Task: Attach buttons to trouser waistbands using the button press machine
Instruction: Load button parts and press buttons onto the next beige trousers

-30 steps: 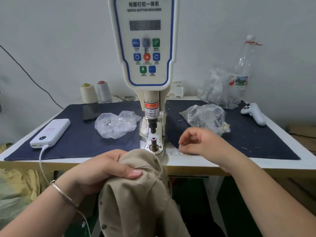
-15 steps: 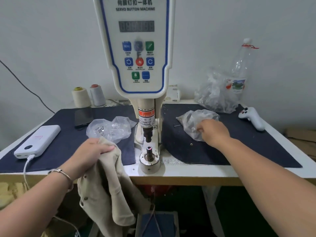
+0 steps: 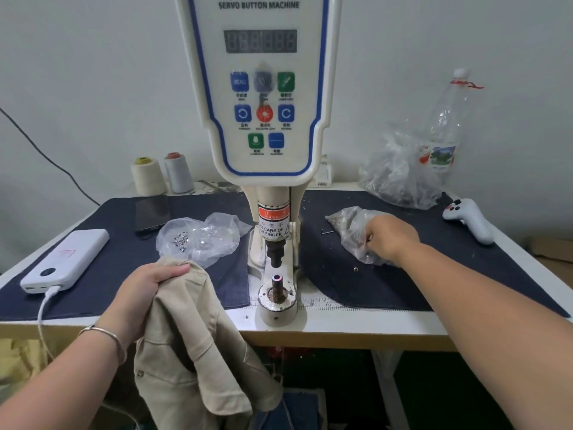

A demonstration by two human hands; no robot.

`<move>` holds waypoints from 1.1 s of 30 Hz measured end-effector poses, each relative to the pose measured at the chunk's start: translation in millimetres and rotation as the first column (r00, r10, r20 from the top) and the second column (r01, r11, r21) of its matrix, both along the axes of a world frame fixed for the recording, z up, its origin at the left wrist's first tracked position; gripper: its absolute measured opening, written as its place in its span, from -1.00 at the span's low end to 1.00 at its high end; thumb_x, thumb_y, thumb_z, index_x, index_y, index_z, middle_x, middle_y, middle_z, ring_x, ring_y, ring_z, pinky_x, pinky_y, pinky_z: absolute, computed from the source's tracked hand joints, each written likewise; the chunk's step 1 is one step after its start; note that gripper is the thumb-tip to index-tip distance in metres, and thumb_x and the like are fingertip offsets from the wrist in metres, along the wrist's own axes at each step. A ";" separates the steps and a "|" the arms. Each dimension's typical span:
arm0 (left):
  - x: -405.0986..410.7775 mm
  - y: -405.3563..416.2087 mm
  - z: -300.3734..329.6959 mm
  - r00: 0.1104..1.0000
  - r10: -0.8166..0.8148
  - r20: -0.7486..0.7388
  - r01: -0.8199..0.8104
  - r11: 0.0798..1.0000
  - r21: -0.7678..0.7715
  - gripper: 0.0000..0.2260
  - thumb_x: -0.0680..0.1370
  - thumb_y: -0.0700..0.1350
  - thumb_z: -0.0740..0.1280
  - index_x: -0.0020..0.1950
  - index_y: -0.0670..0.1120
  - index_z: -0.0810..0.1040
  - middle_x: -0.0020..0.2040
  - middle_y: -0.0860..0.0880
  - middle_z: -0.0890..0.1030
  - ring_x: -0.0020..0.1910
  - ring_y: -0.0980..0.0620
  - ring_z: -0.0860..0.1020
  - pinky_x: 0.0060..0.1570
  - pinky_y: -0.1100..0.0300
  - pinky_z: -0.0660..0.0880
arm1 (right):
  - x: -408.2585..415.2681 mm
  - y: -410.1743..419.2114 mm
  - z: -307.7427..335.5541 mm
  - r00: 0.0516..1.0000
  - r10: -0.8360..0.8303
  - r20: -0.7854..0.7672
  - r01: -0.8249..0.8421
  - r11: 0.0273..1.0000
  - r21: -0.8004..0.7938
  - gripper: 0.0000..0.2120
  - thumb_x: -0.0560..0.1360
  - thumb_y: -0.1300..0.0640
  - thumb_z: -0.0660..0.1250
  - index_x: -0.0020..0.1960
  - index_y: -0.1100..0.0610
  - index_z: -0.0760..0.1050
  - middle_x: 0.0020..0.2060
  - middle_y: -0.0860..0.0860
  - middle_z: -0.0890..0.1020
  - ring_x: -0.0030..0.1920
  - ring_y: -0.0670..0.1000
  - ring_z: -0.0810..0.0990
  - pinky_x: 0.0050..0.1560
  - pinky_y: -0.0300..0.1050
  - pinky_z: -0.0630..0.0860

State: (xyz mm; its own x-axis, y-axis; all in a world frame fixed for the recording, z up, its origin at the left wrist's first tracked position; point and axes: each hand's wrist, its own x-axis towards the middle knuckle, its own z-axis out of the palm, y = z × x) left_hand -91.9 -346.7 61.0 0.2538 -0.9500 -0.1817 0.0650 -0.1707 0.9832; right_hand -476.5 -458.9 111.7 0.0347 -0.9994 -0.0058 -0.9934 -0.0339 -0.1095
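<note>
The left hand [image 3: 145,290] grips the bunched beige cotton trousers [image 3: 192,346] at the table's near edge, left of the white button press machine [image 3: 263,119], while the right hand [image 3: 390,240], fingers curled, reaches into a crinkled clear plastic bag [image 3: 350,225] on the dark mat right of the machine.

The left hand [image 3: 145,293] sits low at the near edge, fingers curled over, thumb tucked beneath, a thin bangle on its wrist. The right arm stretches forward, its hand [image 3: 391,240] knuckles-up, fingers bent (fingertips hidden).
</note>
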 end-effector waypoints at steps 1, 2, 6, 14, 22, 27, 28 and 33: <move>0.3 -0.2 -0.8 1.000 0.002 -0.003 -0.002 1.000 -0.007 -0.74 0.27 -0.02 0.50 -0.17 -0.17 0.75 -0.17 -0.16 0.71 -0.26 -0.01 0.68 -0.12 0.06 0.52 | 0.2 0.5 2.1 1.000 -0.013 0.014 0.013 1.000 0.024 -0.81 0.52 0.12 0.31 0.08 0.10 0.62 0.03 0.09 0.64 0.07 0.13 0.60 -0.05 -0.11 0.47; 0.1 -0.1 -0.9 1.000 0.001 -0.006 -0.001 1.000 -0.014 -0.75 0.27 -0.02 0.50 -0.17 -0.17 0.75 -0.18 -0.15 0.71 -0.27 0.00 0.68 -0.14 0.07 0.52 | 0.8 1.8 5.1 0.999 -0.035 0.029 0.033 0.998 0.061 -0.82 0.52 0.12 0.32 0.08 0.11 0.62 0.03 0.08 0.64 0.06 0.11 0.59 -0.07 -0.13 0.44; -0.4 -1.0 -1.7 1.000 0.000 -0.014 -0.001 1.000 -0.031 -0.76 0.27 -0.02 0.50 -0.18 -0.16 0.75 -0.19 -0.14 0.71 -0.27 0.01 0.67 -0.15 0.08 0.51 | 1.9 4.1 10.6 0.997 -0.076 0.034 0.069 0.984 0.166 -0.83 0.55 0.11 0.31 0.09 0.12 0.60 0.07 0.06 0.61 0.06 0.07 0.56 -0.07 -0.18 0.37; 0.7 -1.5 -4.5 1.000 0.015 -0.009 -0.016 0.999 -0.050 -0.77 0.28 -0.03 0.50 -0.18 -0.16 0.75 -0.15 -0.15 0.71 -0.21 -0.01 0.66 -0.07 0.06 0.52 | -6.6 7.0 -8.6 0.981 -0.113 0.160 0.122 0.991 -0.049 -0.81 0.50 0.17 0.31 -0.27 0.00 0.57 -0.21 0.01 0.61 -0.10 0.08 0.59 -0.22 -0.15 0.43; 0.7 -1.1 -5.3 1.000 0.001 0.002 -0.001 0.998 -0.060 -0.79 0.30 -0.02 0.49 -0.21 -0.14 0.74 -0.20 -0.13 0.70 -0.25 -0.01 0.65 -0.12 0.08 0.51 | -2.1 -1.3 -2.8 0.993 -0.102 0.061 0.092 0.985 0.144 -0.91 0.52 0.09 0.34 -0.13 0.09 0.54 -0.10 0.06 0.58 -0.12 0.06 0.52 -0.29 -0.18 0.36; 1.1 -1.4 -5.5 1.000 0.004 -0.008 -0.004 0.998 -0.062 -0.76 0.28 -0.01 0.49 -0.19 -0.15 0.75 -0.18 -0.14 0.70 -0.23 -0.01 0.66 -0.08 0.06 0.51 | -3.3 -3.2 -3.0 0.997 -0.048 0.059 0.044 0.996 0.076 -0.91 0.53 0.15 0.33 -0.02 0.12 0.59 0.01 0.12 0.62 -0.10 0.08 0.52 -0.13 -0.14 0.42; 1.4 -1.8 -5.3 1.000 0.001 -0.009 -0.002 0.998 -0.062 -0.76 0.28 -0.02 0.49 -0.18 -0.15 0.75 -0.18 -0.14 0.71 -0.23 -0.01 0.66 -0.07 0.06 0.51 | -4.7 -2.9 -4.7 0.996 -0.051 0.066 0.045 0.996 0.083 -0.95 0.52 0.16 0.34 -0.09 0.10 0.57 -0.01 0.11 0.62 -0.10 0.10 0.55 -0.17 -0.14 0.41; 2.9 -2.8 -6.0 1.000 -0.001 -0.007 0.000 0.999 -0.043 -0.76 0.29 -0.01 0.49 -0.19 -0.15 0.74 -0.18 -0.15 0.69 -0.21 -0.05 0.65 -0.05 0.03 0.51 | -13.6 0.3 -12.0 0.993 -0.020 0.117 0.024 0.999 -0.038 -0.81 0.52 0.25 0.28 -0.22 0.03 0.47 -0.07 0.12 0.62 -0.08 0.13 0.57 -0.17 -0.13 0.44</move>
